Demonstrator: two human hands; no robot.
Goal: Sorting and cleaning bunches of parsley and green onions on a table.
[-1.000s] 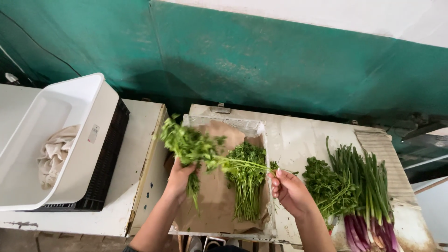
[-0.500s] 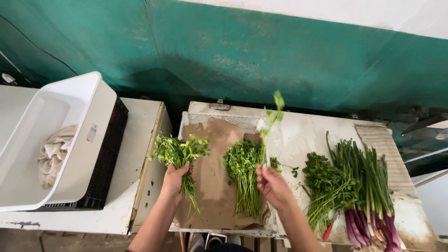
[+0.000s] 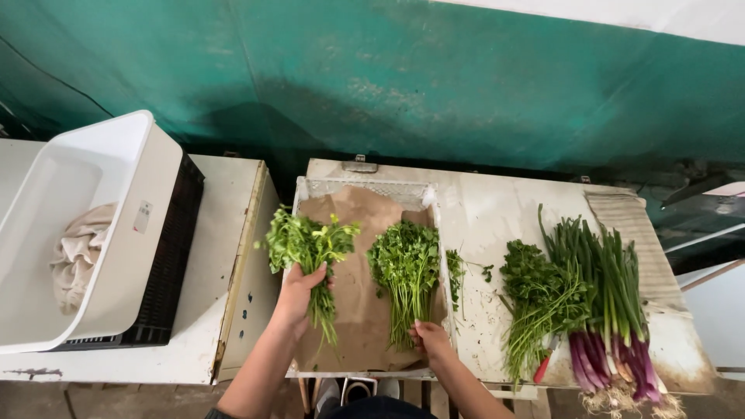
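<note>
A: While we log edges first: our shallow crate point(image 3: 365, 188) sits on the white table point(image 3: 497, 213), its near rim at the table's front edge, its far mesh rim well short of the green wall point(image 3: 434, 85). Brown paper point(image 3: 353, 302) lines it. Open tabletop lies between the crate and the produce at right; a narrow gap parts this table from the cabinet point(image 3: 221, 256) at left.

B: Containers and labels?

A: One white tub point(image 3: 93, 233), tilted, resting on a black slatted crate point(image 3: 167, 264), a crumpled cloth point(image 3: 77, 252) inside. A small pale rectangular sticker point(image 3: 142, 217) sits on the tub's right wall; we cannot read it.

B: Hands?

A: Our left hand point(image 3: 297, 291) is closed around the stems of a small herb bunch point(image 3: 306, 242), leaves fanned above the fist, stem ends hanging below it, over the crate's left edge. Our right hand point(image 3: 431, 340) rests at the stem ends of the larger herb bunch point(image 3: 405, 268) lying on the paper, leaves pointing toward the wall; fingers curl at the stems, but we cannot tell whether they clasp them.

B: Other stock?

A: Loose sprigs point(image 3: 454, 268) just beside the crate; a leafy herb pile point(image 3: 535, 291) touching purple-stemmed spring onions point(image 3: 613, 310) at the right.
</note>
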